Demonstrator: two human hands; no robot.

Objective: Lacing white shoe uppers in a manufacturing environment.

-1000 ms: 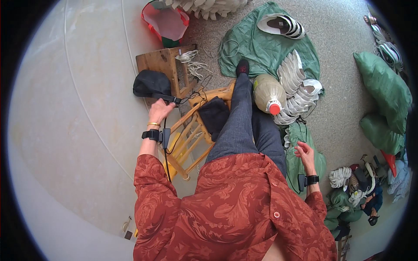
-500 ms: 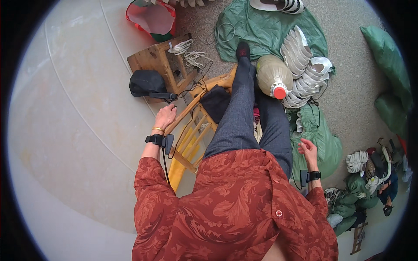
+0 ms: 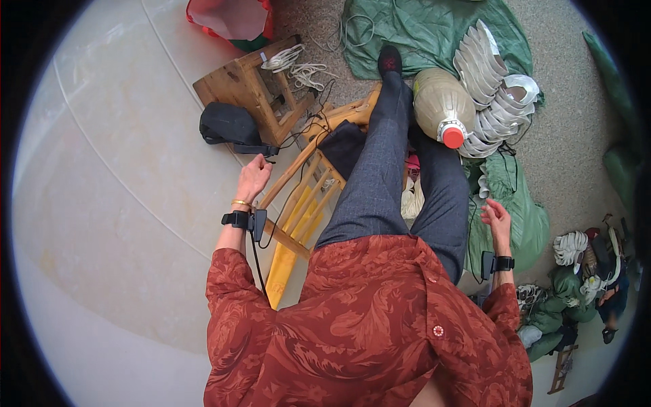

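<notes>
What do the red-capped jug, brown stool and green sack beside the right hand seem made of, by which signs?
Jug: probably translucent plastic, slightly glossy; brownish contents seem to show through.
Stool: apparently wood, worn and dull; streaked brown surface.
Green sack: thin plastic or fabric, faint sheen; soft creases leave it open.

Grey trousers (image 3: 369,180) between bare hands (image 3: 253,179)

the slatted yellow wooden chair (image 3: 293,171) looks smooth and glossy, the crumpled green plastic-looking sack (image 3: 527,218) faintly shiny, the rounded, red-capped clear plastic jug (image 3: 442,100) smooth.
</notes>
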